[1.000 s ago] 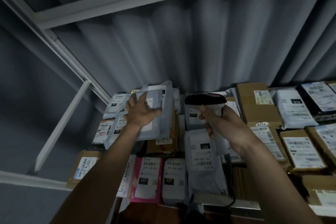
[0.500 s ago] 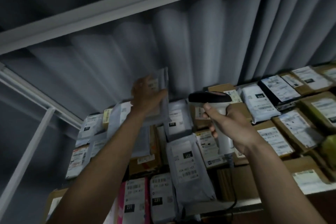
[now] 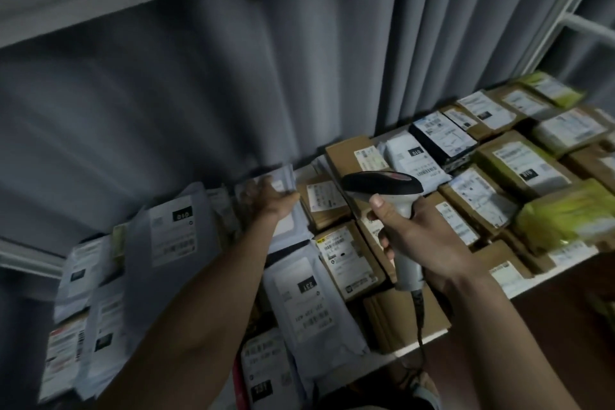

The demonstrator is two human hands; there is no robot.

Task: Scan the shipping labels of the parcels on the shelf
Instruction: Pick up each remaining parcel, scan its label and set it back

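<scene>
Right hand (image 3: 429, 243) wraps the black-headed barcode scanner (image 3: 386, 186); left of it, left hand (image 3: 269, 200) grips a blurred grey mailer (image 3: 283, 176) above labelled parcels.

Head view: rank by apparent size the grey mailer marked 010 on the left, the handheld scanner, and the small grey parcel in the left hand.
1. Grey mailer marked 010
2. Scanner, though nearer the camera, so its true size is unsure
3. Small grey parcel, blurred and partly covered by the left hand
</scene>
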